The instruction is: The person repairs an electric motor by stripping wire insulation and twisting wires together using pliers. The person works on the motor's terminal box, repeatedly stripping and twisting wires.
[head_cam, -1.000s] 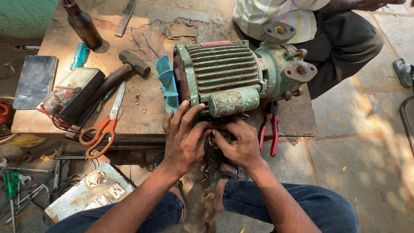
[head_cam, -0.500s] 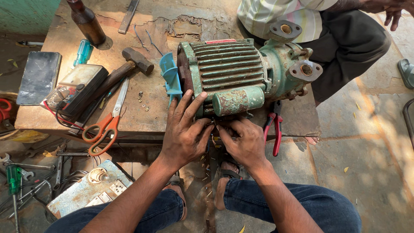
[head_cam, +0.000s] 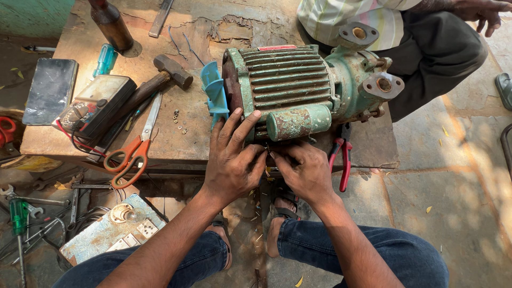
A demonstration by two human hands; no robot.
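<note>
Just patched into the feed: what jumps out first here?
A big ribbed green motor lies on the worn bench, blue fan at its left end. The left hand and right hand work close together under its near side. Orange-handled scissors lie left.

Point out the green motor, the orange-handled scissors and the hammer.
green motor (head_cam: 290, 80), head view, on the ribbed housing.
orange-handled scissors (head_cam: 140, 143), head view, near the pivot where the blades meet the handles.
hammer (head_cam: 173, 72), head view, on the metal head.
</note>
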